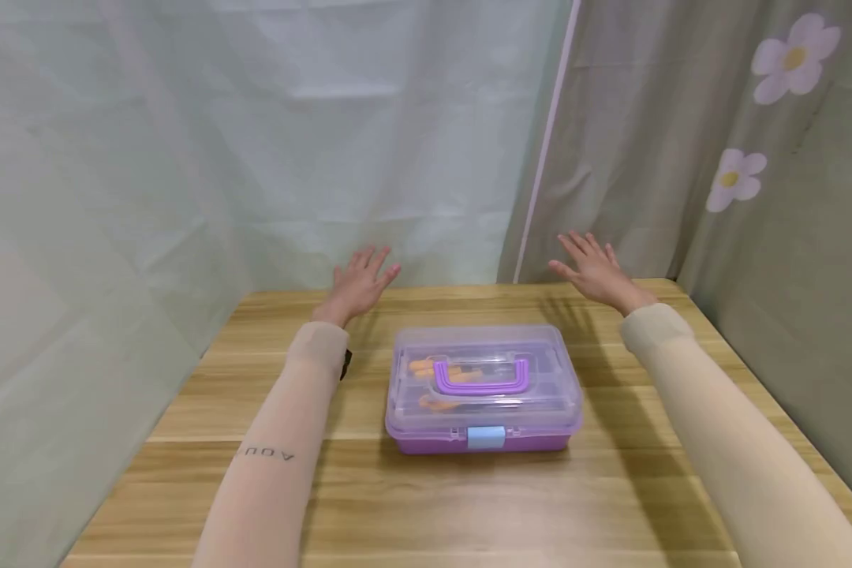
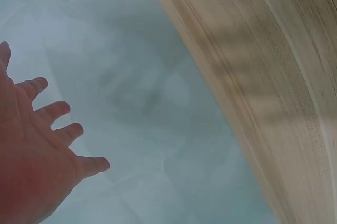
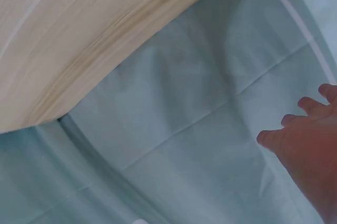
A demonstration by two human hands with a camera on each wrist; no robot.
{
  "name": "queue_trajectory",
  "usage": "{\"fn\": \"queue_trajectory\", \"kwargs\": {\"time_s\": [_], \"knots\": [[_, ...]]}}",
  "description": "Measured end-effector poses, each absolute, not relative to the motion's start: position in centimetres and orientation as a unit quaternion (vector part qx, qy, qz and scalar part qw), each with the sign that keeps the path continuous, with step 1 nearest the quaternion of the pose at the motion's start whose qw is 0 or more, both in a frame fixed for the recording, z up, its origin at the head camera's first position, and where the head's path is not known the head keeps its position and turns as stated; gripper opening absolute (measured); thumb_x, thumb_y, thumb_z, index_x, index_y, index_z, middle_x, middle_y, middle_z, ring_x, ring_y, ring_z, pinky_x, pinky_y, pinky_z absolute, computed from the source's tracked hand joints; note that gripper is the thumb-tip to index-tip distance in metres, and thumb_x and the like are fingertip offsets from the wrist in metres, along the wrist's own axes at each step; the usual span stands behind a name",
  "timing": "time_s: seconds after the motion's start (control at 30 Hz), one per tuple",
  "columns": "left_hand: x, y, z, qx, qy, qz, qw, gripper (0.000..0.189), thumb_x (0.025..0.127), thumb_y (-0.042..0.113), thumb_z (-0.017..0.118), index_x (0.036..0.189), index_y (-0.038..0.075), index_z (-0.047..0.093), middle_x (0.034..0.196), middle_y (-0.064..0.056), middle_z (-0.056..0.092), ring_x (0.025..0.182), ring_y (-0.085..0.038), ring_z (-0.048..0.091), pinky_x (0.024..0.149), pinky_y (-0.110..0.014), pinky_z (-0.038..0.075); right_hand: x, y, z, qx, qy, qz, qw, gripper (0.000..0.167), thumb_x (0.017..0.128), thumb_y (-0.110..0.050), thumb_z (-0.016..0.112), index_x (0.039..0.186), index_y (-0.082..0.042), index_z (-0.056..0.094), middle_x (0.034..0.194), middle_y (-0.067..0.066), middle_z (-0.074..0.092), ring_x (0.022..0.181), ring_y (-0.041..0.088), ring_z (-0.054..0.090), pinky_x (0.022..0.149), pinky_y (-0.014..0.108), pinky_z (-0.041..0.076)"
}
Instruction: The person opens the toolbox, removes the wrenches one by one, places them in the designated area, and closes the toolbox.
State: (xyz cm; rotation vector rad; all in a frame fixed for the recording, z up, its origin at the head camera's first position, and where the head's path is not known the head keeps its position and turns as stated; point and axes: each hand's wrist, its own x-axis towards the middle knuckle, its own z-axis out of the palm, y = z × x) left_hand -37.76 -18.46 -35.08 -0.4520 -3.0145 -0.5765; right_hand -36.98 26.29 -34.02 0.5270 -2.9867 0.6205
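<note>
A purple plastic box (image 1: 426,444) with a see-through lid, a purple carrying handle (image 1: 483,388) and a light blue latch (image 1: 486,437) sits closed on the wooden table (image 1: 255,410). Orange items (image 1: 440,402) show through the lid on its left side. Beyond the box to the left, my left hand (image 1: 358,285) is held out over the far table edge with fingers spread, holding nothing. To the right, my right hand (image 1: 599,272) is stretched out likewise, fingers spread, palm bare. Both wrist views show the hands against the curtain, apart from the box.
A pale curtain (image 1: 369,142) hangs right behind the table's far edge. Another curtain (image 1: 788,260) with white flowers closes off the right side, and pale fabric (image 1: 78,276) the left. Shadows of the hands fall on the tabletop.
</note>
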Motion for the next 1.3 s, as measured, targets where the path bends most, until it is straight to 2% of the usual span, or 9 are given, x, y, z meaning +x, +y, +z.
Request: {"fn": "queue_trajectory", "kwargs": {"time_s": [0.13, 0.3, 0.63, 0.77, 0.87, 1.07, 1.3], "knots": [[-36.8, -18.4, -35.0, -0.149, -0.968, -0.199, 0.028, 0.075, 0.109, 0.063, 0.022, 0.169, 0.019, 0.012, 0.173, -0.019, 0.006, 0.158, -0.044, 0.002, 0.119, -0.075, 0.000, -36.0, 26.5, -34.1, 0.195, -0.954, 0.227, 0.019, 0.081, 0.109, -0.059, 0.035, 0.167, -0.008, 0.012, 0.173, 0.021, 0.001, 0.157, 0.045, -0.008, 0.122, 0.064, -0.012], [-36.1, -18.6, -34.5, -0.167, -0.958, -0.226, 0.047, 0.070, 0.111, 0.056, 0.025, 0.168, 0.018, 0.015, 0.173, -0.018, 0.006, 0.158, -0.044, 0.004, 0.119, -0.074, 0.000, -35.0, 26.8, -33.5, 0.223, -0.938, 0.264, 0.028, 0.081, 0.109, -0.060, 0.034, 0.167, -0.007, 0.012, 0.173, 0.021, 0.002, 0.157, 0.044, -0.009, 0.122, 0.065, -0.013], [-33.6, -18.5, -34.5, -0.211, -0.925, -0.311, 0.059, 0.063, 0.114, 0.046, 0.030, 0.168, 0.017, 0.017, 0.174, -0.013, 0.006, 0.160, -0.036, -0.002, 0.124, -0.064, -0.003, -32.5, 26.1, -33.2, 0.249, -0.913, 0.322, 0.009, 0.068, 0.113, -0.040, 0.039, 0.168, -0.011, 0.011, 0.174, 0.015, 0.000, 0.159, 0.035, -0.013, 0.123, 0.061, -0.012], [-32.7, -18.5, -35.2, -0.228, -0.905, -0.354, 0.056, 0.064, 0.113, 0.048, 0.030, 0.168, 0.017, 0.019, 0.174, -0.010, 0.007, 0.160, -0.035, 0.001, 0.124, -0.065, 0.000, -31.6, 25.7, -33.6, 0.269, -0.897, 0.350, -0.002, 0.066, 0.114, -0.035, 0.040, 0.169, -0.014, 0.010, 0.175, 0.013, -0.001, 0.158, 0.035, -0.014, 0.122, 0.066, -0.009], [-31.7, -18.4, -35.2, -0.238, -0.892, -0.380, 0.049, 0.063, 0.113, 0.049, 0.031, 0.168, 0.021, 0.020, 0.175, -0.006, 0.007, 0.160, -0.034, 0.002, 0.124, -0.066, 0.002, -30.8, 25.5, -34.0, 0.278, -0.887, 0.368, -0.007, 0.065, 0.113, -0.032, 0.042, 0.169, -0.017, 0.012, 0.175, 0.010, 0.000, 0.158, 0.033, -0.015, 0.120, 0.070, -0.006], [-30.2, -18.0, -35.4, -0.258, -0.862, -0.434, 0.042, 0.059, 0.113, 0.046, 0.032, 0.168, 0.028, 0.020, 0.175, -0.001, 0.006, 0.160, -0.030, -0.001, 0.122, -0.070, 0.005, -29.3, 25.7, -34.4, 0.307, -0.872, 0.381, -0.016, 0.064, 0.113, -0.026, 0.045, 0.169, -0.025, 0.014, 0.175, 0.005, 0.000, 0.159, 0.028, -0.014, 0.121, 0.070, -0.005], [-29.0, -17.5, -35.7, -0.277, -0.856, -0.436, 0.033, 0.056, 0.113, 0.043, 0.034, 0.167, 0.032, 0.021, 0.174, 0.004, 0.006, 0.160, -0.025, 0.002, 0.122, -0.069, 0.010, -28.3, 25.5, -35.0, 0.327, -0.861, 0.388, -0.003, 0.061, 0.113, -0.024, 0.045, 0.168, -0.024, 0.018, 0.175, 0.005, 0.005, 0.159, 0.028, -0.012, 0.121, 0.071, -0.003]]}}
